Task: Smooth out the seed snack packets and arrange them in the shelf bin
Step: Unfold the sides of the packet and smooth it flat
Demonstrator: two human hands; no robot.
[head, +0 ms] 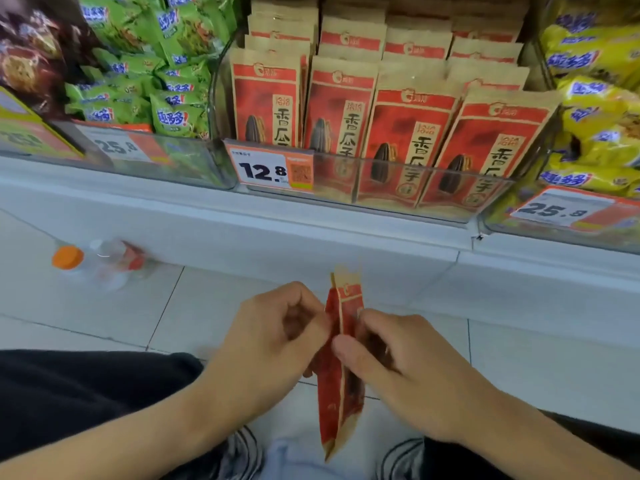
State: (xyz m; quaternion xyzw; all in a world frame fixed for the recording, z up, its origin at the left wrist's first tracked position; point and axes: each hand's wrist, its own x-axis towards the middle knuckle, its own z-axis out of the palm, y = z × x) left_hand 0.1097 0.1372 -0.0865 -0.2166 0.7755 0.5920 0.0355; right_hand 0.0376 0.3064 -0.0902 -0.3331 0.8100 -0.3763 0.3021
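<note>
1. Holding one seed snack packet (341, 358) edge-on between them, both hands work low in the view, above the floor tiles (166, 306) and the person's knees.

2. Its long axis runs almost straight away from the person: top flap pointing toward the shelf, bottom corner pointing back toward the lap. Only the thin folded profile shows, so the printed face is turned sideways, not up.

3. The left hand (277, 337) has its fingers curled and pinches the packet's left side near the upper half. The right hand (388, 358) pinches the right side, thumb laid along the front edge at about mid-length. Both grip the same packet, and neither is clearly nearer to the shelf.

4. The shelf bin (415, 188), a clear-fronted tray, lies directly ahead and above the hands, well apart from them. Its packets stand upright in four rows, faces toward the aisle, behind a price tag (270, 168) reading 12.8.

5. My reading: the packet is creased or folded lengthwise and is being flattened. It would then need to be turned so its face points outward and its long axis stands vertical, matching the rows, before going forward and up over the clear front lip.

6. A bottle with an orange cap (67, 258) lies on the floor to the left, clear of that path.
</note>
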